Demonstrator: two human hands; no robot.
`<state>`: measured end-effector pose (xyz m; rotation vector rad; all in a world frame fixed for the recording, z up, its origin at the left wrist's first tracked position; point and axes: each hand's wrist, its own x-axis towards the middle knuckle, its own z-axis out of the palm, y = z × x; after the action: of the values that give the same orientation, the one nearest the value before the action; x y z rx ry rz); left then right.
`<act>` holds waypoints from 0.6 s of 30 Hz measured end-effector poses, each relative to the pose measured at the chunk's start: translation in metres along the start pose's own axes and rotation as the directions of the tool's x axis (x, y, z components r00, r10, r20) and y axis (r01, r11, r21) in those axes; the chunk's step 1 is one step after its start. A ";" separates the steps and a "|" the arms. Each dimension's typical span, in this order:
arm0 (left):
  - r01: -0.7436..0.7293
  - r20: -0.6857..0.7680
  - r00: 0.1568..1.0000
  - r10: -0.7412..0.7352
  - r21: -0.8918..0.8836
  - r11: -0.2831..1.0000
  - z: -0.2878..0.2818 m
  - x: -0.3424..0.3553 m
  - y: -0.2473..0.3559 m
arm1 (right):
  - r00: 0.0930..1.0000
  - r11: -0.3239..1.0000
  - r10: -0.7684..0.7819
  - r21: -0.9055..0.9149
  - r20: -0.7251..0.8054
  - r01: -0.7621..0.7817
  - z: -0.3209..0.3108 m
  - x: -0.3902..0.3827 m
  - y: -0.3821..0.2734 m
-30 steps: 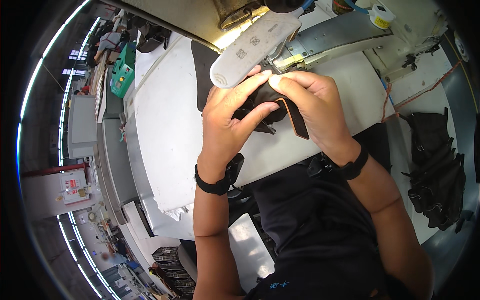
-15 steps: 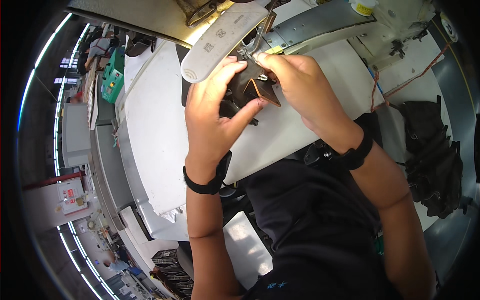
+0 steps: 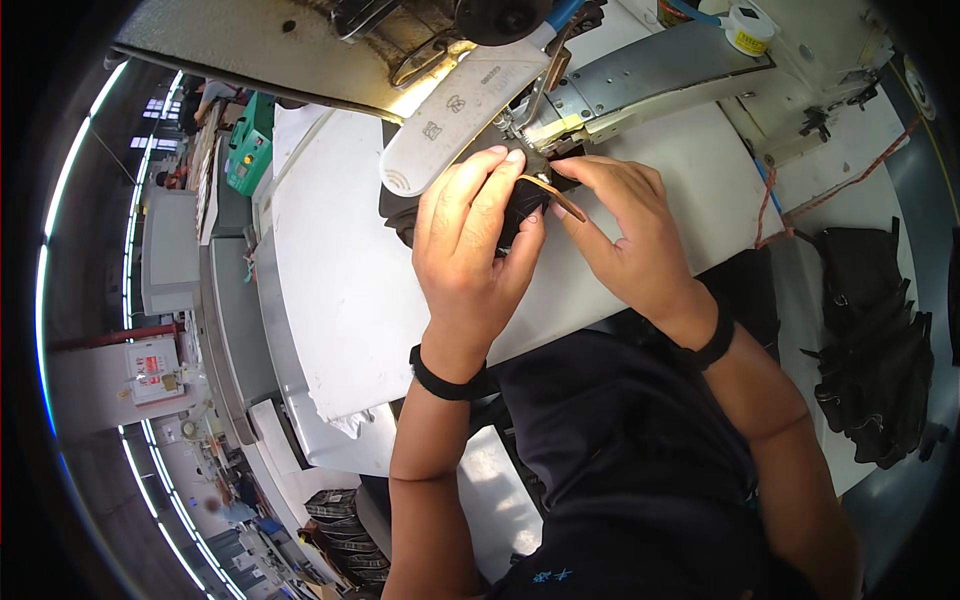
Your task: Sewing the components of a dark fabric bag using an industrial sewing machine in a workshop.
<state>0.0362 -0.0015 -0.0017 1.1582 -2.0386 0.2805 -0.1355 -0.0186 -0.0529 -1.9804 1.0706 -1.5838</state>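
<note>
A dark leather-like piece with a tan-edged flap sits under the sewing machine's needle area. My left hand grips its left side, fingertips on top and thumb near the lower edge. From the right, my right hand holds the flap side, with the forefinger close to the presser foot and the thumb by the tan edge. Part of the piece is hidden behind my left fingers. Above my left fingers hangs a pale oblong cover.
The machine's metal arm runs along the far right, with a small white and yellow container on it. Dark pieces are piled at the right. A white worktable spreads to the left, beyond it a green box.
The view has shifted, so the machine appears lower. The flap has turned flatter and points to the lower right. My right thumb has come down to its edge; my left hand has closed in nearer.
</note>
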 end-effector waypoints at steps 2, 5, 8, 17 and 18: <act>0.027 -0.017 0.999 -0.028 -0.055 0.998 0.002 -0.002 0.002 | 0.999 0.999 -0.024 -0.047 -0.021 0.023 0.003 -0.002 0.004; 0.050 -0.030 0.998 -0.054 -0.111 0.993 0.004 -0.002 0.002 | 0.999 0.998 -0.027 -0.060 -0.046 0.025 0.005 0.001 0.006; 0.087 -0.007 0.996 -0.089 -0.142 0.986 0.002 0.001 -0.001 | 0.997 1.000 0.007 0.030 -0.082 -0.005 0.007 0.004 0.005; 0.160 -0.015 0.986 -0.165 -0.169 0.973 0.001 0.002 0.004 | 0.962 0.927 -0.251 -0.314 -0.110 0.206 -0.014 0.029 -0.004; 0.167 -0.032 0.985 -0.172 -0.127 0.978 0.002 0.001 0.007 | 0.954 0.911 -0.279 -0.343 -0.109 0.228 -0.020 0.039 -0.003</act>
<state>0.0297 0.0008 -0.0015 1.2292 -1.8788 0.0924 -0.1508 -0.0430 -0.0203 -2.3266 1.2464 -1.8186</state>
